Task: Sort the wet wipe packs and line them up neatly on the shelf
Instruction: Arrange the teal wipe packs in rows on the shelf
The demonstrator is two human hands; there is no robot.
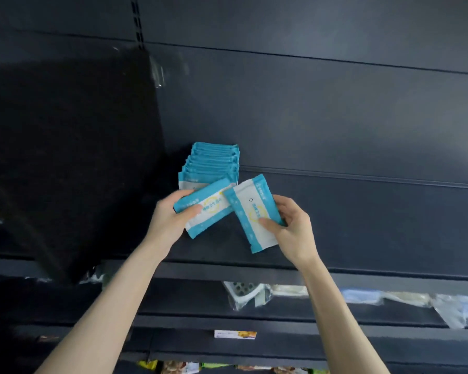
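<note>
A row of several blue-and-white wet wipe packs stands lined up toward the back of the dark shelf. Just in front of that row, my left hand grips one blue-and-white pack by its left end, thumb on top, and the pack lies tilted. My right hand grips a second pack by its right edge, thumb pressed on its face. The second pack's top left corner overlaps the first pack. Both packs hover above the shelf's front part.
A dark side panel closes the shelf on the left, and the shelf runs bare to the right. Below are lower shelves with plastic-wrapped goods, a small yellow-and-white box and colourful snack bags at the bottom edge.
</note>
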